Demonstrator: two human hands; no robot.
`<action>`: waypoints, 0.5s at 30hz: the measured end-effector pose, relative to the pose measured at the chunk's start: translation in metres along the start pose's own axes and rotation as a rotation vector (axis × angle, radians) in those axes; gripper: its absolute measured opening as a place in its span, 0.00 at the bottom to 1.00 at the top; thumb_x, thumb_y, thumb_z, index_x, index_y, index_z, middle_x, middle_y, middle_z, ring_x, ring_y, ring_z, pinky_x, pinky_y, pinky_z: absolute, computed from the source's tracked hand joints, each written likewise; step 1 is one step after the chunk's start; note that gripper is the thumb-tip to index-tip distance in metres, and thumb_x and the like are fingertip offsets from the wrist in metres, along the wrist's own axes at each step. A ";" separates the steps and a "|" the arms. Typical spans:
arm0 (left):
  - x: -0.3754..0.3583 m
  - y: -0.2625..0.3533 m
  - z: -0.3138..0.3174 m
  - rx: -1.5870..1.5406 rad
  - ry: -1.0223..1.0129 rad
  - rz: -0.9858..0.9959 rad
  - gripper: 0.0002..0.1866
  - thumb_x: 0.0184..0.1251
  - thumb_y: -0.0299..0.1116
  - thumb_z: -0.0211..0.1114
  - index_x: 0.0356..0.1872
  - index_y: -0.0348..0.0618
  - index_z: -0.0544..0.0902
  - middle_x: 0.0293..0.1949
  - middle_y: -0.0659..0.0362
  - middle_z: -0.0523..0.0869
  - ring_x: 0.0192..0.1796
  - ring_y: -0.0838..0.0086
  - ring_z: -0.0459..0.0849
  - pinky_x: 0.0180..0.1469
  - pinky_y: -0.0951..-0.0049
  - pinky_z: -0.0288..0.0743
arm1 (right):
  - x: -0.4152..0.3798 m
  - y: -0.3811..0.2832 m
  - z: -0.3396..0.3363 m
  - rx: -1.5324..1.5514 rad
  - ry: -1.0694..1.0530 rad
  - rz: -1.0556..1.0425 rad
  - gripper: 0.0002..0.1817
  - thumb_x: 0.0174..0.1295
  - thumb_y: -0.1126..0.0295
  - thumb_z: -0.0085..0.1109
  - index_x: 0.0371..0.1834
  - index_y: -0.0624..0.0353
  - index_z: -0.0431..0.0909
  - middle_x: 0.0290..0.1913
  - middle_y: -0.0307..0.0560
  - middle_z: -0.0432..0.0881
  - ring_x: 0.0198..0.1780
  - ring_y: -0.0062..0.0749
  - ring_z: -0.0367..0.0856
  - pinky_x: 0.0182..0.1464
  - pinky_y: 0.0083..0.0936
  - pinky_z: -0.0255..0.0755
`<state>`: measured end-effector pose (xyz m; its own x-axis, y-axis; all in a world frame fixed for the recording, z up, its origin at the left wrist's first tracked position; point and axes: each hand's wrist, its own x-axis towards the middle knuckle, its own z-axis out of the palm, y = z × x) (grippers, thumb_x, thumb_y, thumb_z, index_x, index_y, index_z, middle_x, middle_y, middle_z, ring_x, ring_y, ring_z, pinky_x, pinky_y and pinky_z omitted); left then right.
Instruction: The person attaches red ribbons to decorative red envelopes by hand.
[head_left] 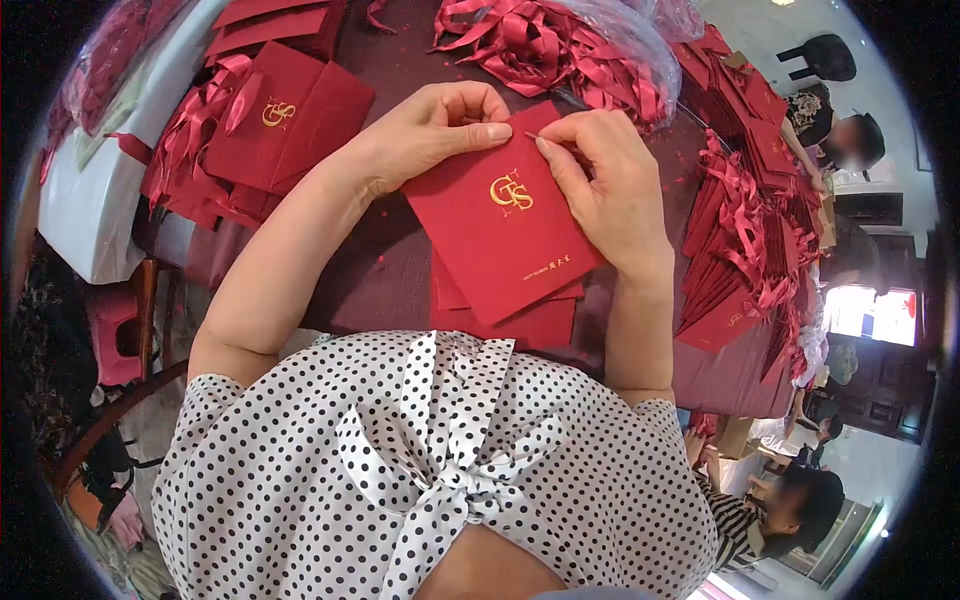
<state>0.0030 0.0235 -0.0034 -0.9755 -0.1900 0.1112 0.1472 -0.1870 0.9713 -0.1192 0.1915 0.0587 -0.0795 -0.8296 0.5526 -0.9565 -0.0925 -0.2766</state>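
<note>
A flat red paper bag (500, 235) with a gold monogram and small gold lettering is tilted in front of my chest. My left hand (450, 125) is closed on its upper left corner, thumb in front and fingers curled behind. At the top edge, my right hand (610, 190) pinches with thumb and index finger; a small dark red tip shows between them, too small to name surely. The side of that hand lies along the bag's right edge. More flat red bags (540, 330) lie beneath it on the dark red tablecloth (360, 290).
Ribboned red bags (290, 120) are piled at left, beside a white-covered surface (95, 220). Loose red ribbons (530, 45) lie in clear plastic at the back. A long row of ribboned bags (735, 240) fills the right side. Other people (800, 510) sit further right.
</note>
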 end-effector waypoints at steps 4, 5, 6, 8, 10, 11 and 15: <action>-0.003 0.005 0.006 0.212 0.030 0.008 0.09 0.66 0.34 0.65 0.35 0.41 0.76 0.32 0.71 0.75 0.37 0.88 0.70 0.40 0.84 0.66 | -0.002 -0.002 -0.001 -0.061 -0.080 -0.015 0.05 0.56 0.74 0.60 0.32 0.59 0.73 0.31 0.47 0.74 0.37 0.44 0.73 0.41 0.35 0.68; -0.004 0.003 0.009 0.357 0.061 0.099 0.09 0.65 0.33 0.65 0.34 0.40 0.76 0.32 0.68 0.74 0.39 0.84 0.70 0.42 0.82 0.66 | -0.003 -0.004 -0.002 -0.062 -0.080 -0.015 0.05 0.56 0.74 0.60 0.32 0.59 0.73 0.31 0.47 0.74 0.37 0.44 0.73 0.41 0.35 0.68; -0.004 0.000 0.012 0.500 0.092 0.191 0.09 0.64 0.32 0.65 0.34 0.39 0.76 0.33 0.66 0.74 0.41 0.81 0.70 0.43 0.79 0.65 | -0.004 -0.008 -0.003 -0.139 -0.127 -0.027 0.05 0.56 0.74 0.59 0.32 0.58 0.72 0.30 0.47 0.73 0.36 0.43 0.72 0.41 0.35 0.69; -0.005 0.000 0.013 0.624 0.083 0.219 0.08 0.62 0.29 0.66 0.33 0.38 0.76 0.33 0.61 0.74 0.45 0.74 0.71 0.47 0.75 0.65 | -0.005 -0.017 -0.001 -0.217 -0.176 -0.038 0.05 0.57 0.74 0.58 0.31 0.58 0.71 0.30 0.47 0.72 0.36 0.43 0.72 0.41 0.34 0.69; -0.009 0.004 0.015 0.825 0.078 0.338 0.07 0.62 0.31 0.64 0.34 0.40 0.76 0.34 0.59 0.74 0.42 0.70 0.70 0.45 0.72 0.66 | -0.006 -0.029 0.005 -0.406 -0.224 0.009 0.04 0.57 0.74 0.56 0.31 0.56 0.70 0.30 0.46 0.71 0.37 0.42 0.71 0.42 0.33 0.69; -0.010 0.004 0.016 0.825 0.071 0.336 0.07 0.62 0.31 0.64 0.34 0.40 0.76 0.34 0.59 0.74 0.42 0.70 0.70 0.45 0.72 0.66 | -0.005 -0.030 0.008 -0.406 -0.228 0.034 0.05 0.57 0.74 0.56 0.34 0.57 0.71 0.30 0.49 0.74 0.38 0.43 0.75 0.42 0.35 0.70; -0.008 0.007 0.009 0.666 0.071 0.263 0.06 0.61 0.31 0.64 0.33 0.40 0.77 0.35 0.58 0.76 0.42 0.70 0.70 0.45 0.70 0.66 | -0.007 -0.008 0.014 -0.034 -0.160 0.171 0.09 0.57 0.72 0.59 0.39 0.59 0.71 0.29 0.51 0.78 0.36 0.45 0.79 0.38 0.37 0.72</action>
<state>0.0104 0.0328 0.0043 -0.9052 -0.2147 0.3668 0.2222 0.4967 0.8390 -0.1070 0.1903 0.0461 -0.1980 -0.9088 0.3673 -0.9421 0.0730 -0.3274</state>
